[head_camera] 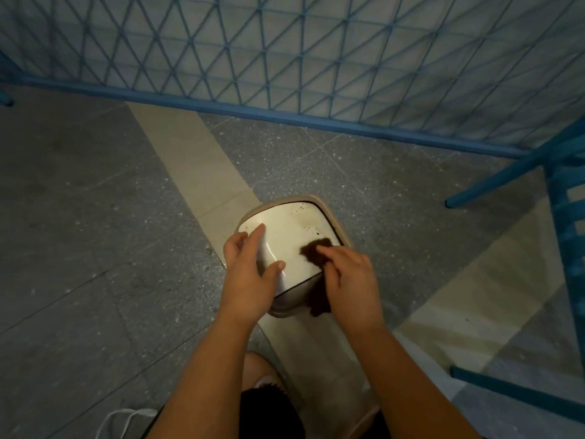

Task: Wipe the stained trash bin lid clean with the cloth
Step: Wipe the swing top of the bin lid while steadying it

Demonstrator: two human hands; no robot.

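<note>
Wiping a stained bin lid, 2 hands at work.

Low on a grey speckled floor [95,217], beside a pale floor stripe [186,160]: a trash bin [329,213] with a beige rim and a glossy white lid [285,236], tilted, dotted with dark specks [311,228] near its far right corner. Left hand [250,267] steadying the lid's left edge, fingers straight, thumb laid on the top surface, grip released, nothing clasped. Right hand [351,274] on the lid's right side, grip clenched around a dark brown cloth [316,245], pressing 1 end onto the surface just below the specks, the other end hanging down past the near rim. Behind, a blue lattice fence [285,58]; at right, blue metal bars [563,201].
</note>
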